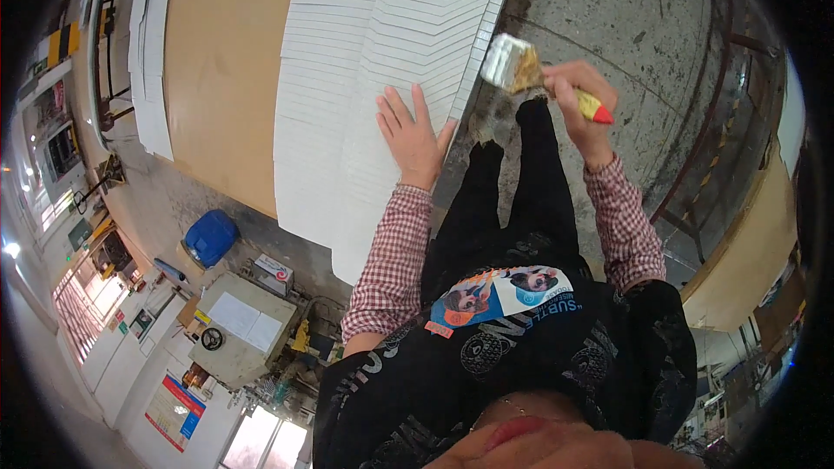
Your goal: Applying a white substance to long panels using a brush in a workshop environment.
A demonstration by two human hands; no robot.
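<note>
A long stack of white sheets (334, 135), overlapped so that their edges form close rows of lines, lies on the table to my left. My left hand (415, 141) rests flat on it near the right-hand edge, fingers spread and thumb at the border. In my right hand (580, 100) is a wide paintbrush (524, 67), held by its yellow handle with a red end. White stuff coats its bristles, which point left toward the edge of the sheets. The brush is over the floor, apart from the stack.
Left of the sheets is a tan board surface (221, 61), with another white strip (149, 61) beyond it. A blue bin-like object (209, 238) and a machine table (239, 321) with a black handwheel stand at the lower left. A metal rail (695, 148) runs along the right.
</note>
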